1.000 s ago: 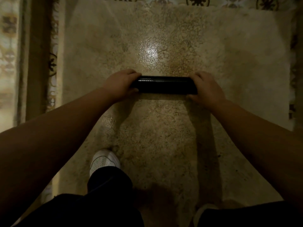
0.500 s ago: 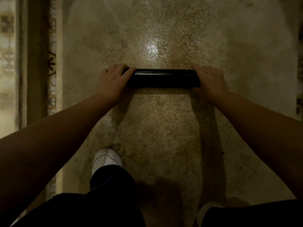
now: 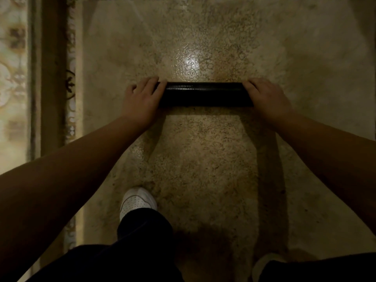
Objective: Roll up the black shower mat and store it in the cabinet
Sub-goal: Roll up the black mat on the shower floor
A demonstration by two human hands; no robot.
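The black shower mat [image 3: 205, 95] lies on the beige stone floor as a tight horizontal roll, glossy along its top. My left hand [image 3: 141, 100] rests on the roll's left end, fingers spread flat over it. My right hand [image 3: 266, 96] covers the right end in the same way, palm down. Both ends of the roll are hidden under my hands. No cabinet is in view.
The mottled beige floor [image 3: 203, 169] has a bright glare spot just beyond the roll. A patterned tile border [image 3: 70, 86] and a brown strip run along the left. My white shoe [image 3: 138, 200] and dark trouser legs are below.
The roll and both hands have shifted a little farther from me. My fingers have flattened and spread over the ends instead of curling around them.
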